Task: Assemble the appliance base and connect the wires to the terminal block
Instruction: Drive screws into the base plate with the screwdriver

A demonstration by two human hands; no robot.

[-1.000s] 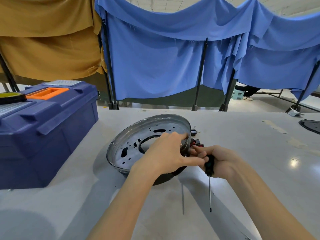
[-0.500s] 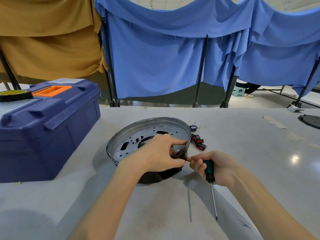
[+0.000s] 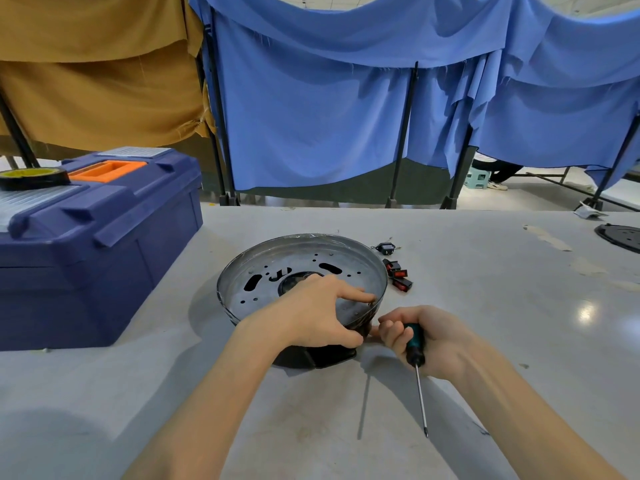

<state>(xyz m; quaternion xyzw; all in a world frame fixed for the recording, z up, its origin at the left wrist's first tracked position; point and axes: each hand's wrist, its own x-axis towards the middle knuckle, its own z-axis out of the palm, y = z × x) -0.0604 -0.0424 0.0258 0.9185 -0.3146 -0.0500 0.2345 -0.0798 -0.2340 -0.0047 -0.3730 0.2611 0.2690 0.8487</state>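
A grey desk carries a blue toolbox at the left and the round metal appliance base at centre, tilted on its black underside. The left hand pinches the base's near rim, fingers inside, thumb outside. The right hand, just beside it, is closed around a screwdriver, shaft pointing toward the person. Small red-and-black switches lie right of the base

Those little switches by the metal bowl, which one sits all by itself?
The farthest rocker switch, all black, lies alone near the appliance base rim's far right. The others, showing red, huddle together closer to the person.
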